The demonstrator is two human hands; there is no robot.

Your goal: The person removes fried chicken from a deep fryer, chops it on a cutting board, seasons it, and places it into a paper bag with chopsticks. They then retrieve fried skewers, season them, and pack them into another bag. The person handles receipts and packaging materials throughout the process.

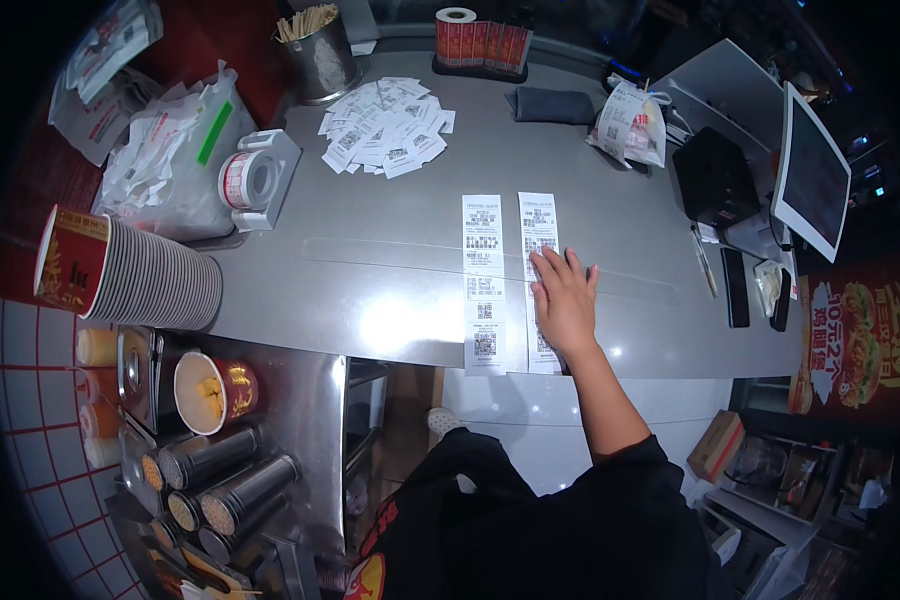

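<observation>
Two long printed receipts lie side by side on the grey counter. My right hand [566,300] rests palm down, fingers spread, on the right receipt [538,217], covering its middle. The left receipt [483,300] lies flat and untouched, its lower end at the counter's front edge. My left hand is out of view. Behind the receipts, to the left, is a heap of small printed slips [390,127]. A folded dark cloth [552,105] lies at the back, with a tied plastic bag [630,124] bearing a receipt to its right.
At left are stacked paper buckets [150,274], a tape roll in a dispenser [249,180] and plastic bags [172,150]. Below stand a bucket holding food [210,394] and metal shakers [247,495]. A screen [811,172], black box [712,176] and phone [735,287] are at right.
</observation>
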